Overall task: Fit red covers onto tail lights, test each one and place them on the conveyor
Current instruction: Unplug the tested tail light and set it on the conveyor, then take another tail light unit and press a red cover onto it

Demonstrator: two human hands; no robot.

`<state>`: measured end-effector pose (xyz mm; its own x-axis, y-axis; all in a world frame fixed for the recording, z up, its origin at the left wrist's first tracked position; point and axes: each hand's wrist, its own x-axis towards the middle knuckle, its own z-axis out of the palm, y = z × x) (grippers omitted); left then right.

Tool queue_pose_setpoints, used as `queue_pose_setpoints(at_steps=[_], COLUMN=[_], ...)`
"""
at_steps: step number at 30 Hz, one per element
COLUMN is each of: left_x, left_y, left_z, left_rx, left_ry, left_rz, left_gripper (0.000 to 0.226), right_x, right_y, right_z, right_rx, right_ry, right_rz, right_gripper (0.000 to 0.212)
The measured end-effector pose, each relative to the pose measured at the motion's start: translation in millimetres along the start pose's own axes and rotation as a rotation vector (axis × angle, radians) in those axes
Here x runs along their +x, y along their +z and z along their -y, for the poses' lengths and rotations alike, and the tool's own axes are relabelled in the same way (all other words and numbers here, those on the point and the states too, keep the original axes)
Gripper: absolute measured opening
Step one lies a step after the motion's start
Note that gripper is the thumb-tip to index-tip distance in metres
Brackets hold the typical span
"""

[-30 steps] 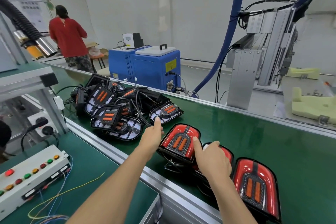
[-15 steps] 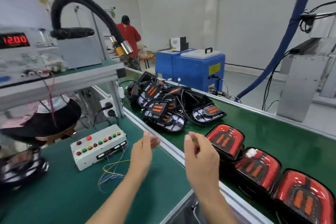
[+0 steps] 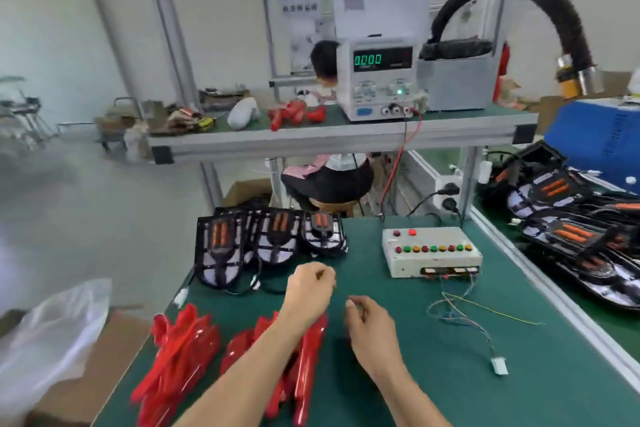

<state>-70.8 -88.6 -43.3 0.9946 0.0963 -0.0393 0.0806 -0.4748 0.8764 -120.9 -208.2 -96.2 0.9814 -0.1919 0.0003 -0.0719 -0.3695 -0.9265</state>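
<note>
Three uncovered tail lights [image 3: 266,239] with black frames and orange strips stand in a row at the far left of the green bench. Two stacks of red covers [image 3: 180,360] lie at the near left, one partly under my left forearm. My left hand [image 3: 310,286] hovers over the bench with loosely curled fingers and holds nothing. My right hand [image 3: 372,329] hangs beside it, also loosely curled and empty. The white test box [image 3: 429,255] with coloured buttons sits to the right, its thin wires ending in a white connector [image 3: 498,366].
A power supply [image 3: 379,80] reading 0.000 stands on the upper shelf [image 3: 311,140]. More uncovered tail lights [image 3: 581,236] pile on the conveyor at the right. A person sits behind the bench. A cardboard box with a plastic bag [image 3: 45,340] sits at the lower left.
My view has swung left from the conveyor to the bench. Both hands left the covered tail lights on the belt and now hang empty over the bench.
</note>
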Motion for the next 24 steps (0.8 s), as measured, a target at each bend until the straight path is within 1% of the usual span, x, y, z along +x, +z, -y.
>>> queue_pose_setpoints(at_steps=[1, 4, 6, 10, 13, 16, 18, 20, 22, 24], left_x=[4, 17, 28, 47, 60, 77, 89, 99, 108, 115], left_y=[-14, -55, -78, -99, -112, -135, -154, -170, -183, -192], left_z=[7, 25, 35, 51, 58, 67, 76, 89, 105, 120], left_rx=[-0.004, 0.030, 0.064, 0.179, 0.144, 0.125, 0.154, 0.226, 0.339, 0.391], left_ry=[-0.021, -0.068, -0.088, -0.164, -0.196, -0.255, -0.344, -0.406, -0.437, -0.422], left_rz=[-0.051, -0.219, -0.301, -0.388, -0.551, -0.674, -0.690, -0.650, -0.554, -0.427], left_gripper=[0.027, 0.023, 0.018, 0.019, 0.011, 0.031, 0.045, 0.055, 0.059, 0.058], right_x=[2, 15, 27, 59, 78, 92, 99, 103, 106, 106], right_y=[8, 21, 25, 36, 53, 76, 93, 111, 129, 147], right_z=[-2, -8, -7, 7, 26, 49, 65, 78, 87, 91], right_rx=[-0.063, -0.223, -0.307, -0.375, -0.372, -0.341, -0.310, -0.301, -0.316, -0.336], right_ry=[0.000, 0.005, -0.002, -0.029, -0.089, -0.191, -0.230, -0.225, -0.182, -0.143], right_rz=[0.010, -0.044, -0.054, 0.005, 0.034, 0.086, 0.149, 0.220, 0.268, 0.303], right_gripper=[0.020, 0.033, 0.031, 0.029, 0.026, 0.021, 0.019, 0.019, 0.027, 0.034])
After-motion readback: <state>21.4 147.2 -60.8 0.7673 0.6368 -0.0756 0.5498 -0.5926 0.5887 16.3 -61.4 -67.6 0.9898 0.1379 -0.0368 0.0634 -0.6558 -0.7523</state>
